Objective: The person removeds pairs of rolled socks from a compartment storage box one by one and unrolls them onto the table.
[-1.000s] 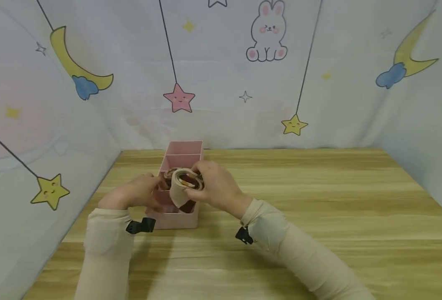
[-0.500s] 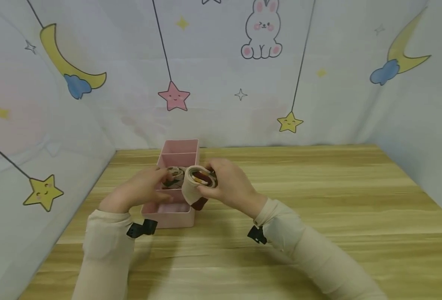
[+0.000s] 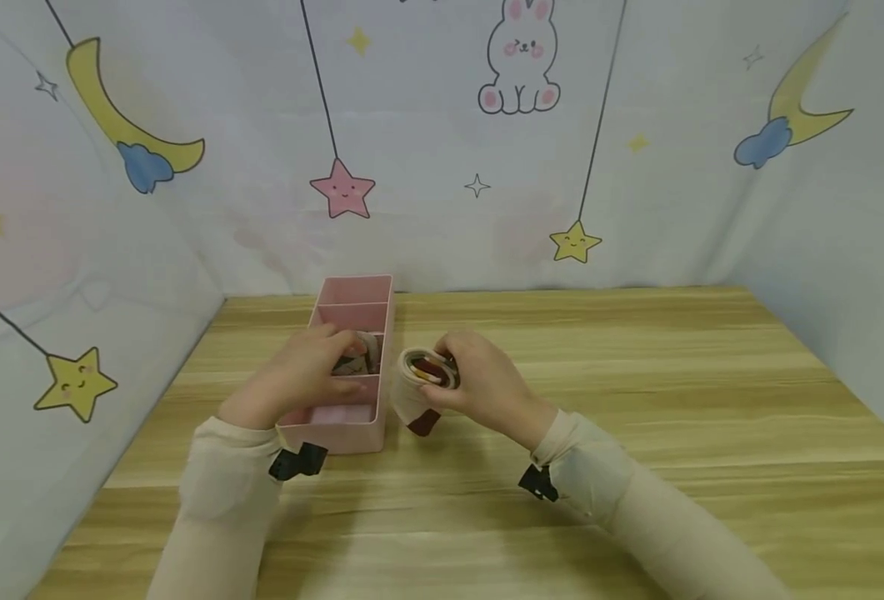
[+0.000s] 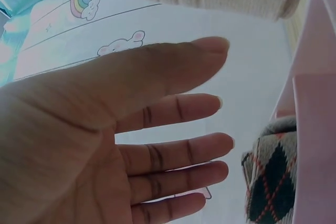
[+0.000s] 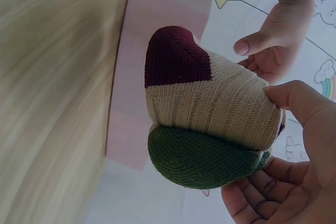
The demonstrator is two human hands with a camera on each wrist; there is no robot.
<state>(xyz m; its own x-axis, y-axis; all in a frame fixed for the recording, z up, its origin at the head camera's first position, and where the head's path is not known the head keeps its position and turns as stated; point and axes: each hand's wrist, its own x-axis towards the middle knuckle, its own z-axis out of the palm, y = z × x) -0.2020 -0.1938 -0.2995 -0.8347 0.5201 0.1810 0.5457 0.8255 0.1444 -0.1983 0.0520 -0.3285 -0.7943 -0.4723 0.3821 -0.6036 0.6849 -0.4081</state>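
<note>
My right hand [image 3: 494,387] pinches a rolled pair of socks [image 3: 412,396] just right of the pink divided box [image 3: 332,438]. In the right wrist view the roll shows ribbed beige knit with a maroon part [image 5: 176,59] and a green part [image 5: 205,158]. Over the box, my left hand [image 3: 292,375] has its fingers extended and thumb apart. A rolled argyle sock [image 4: 273,182], grey-beige with dark diamonds and red lines, sits in a middle compartment. It lies just beyond the left fingertips in the left wrist view, and the left hand partly covers it in the head view.
The box stands on a wood-grain table [image 3: 599,383], toward the left. A pale cloth backdrop [image 3: 427,108] with stars, moons and a rabbit rises behind the table and along both sides. Dark straps [image 3: 299,461] hang at both wrists.
The right hand has moved right with the rolled socks, from over the box to beside it. The left hand has shifted a little rightward, over the argyle sock. The view has drifted slightly.
</note>
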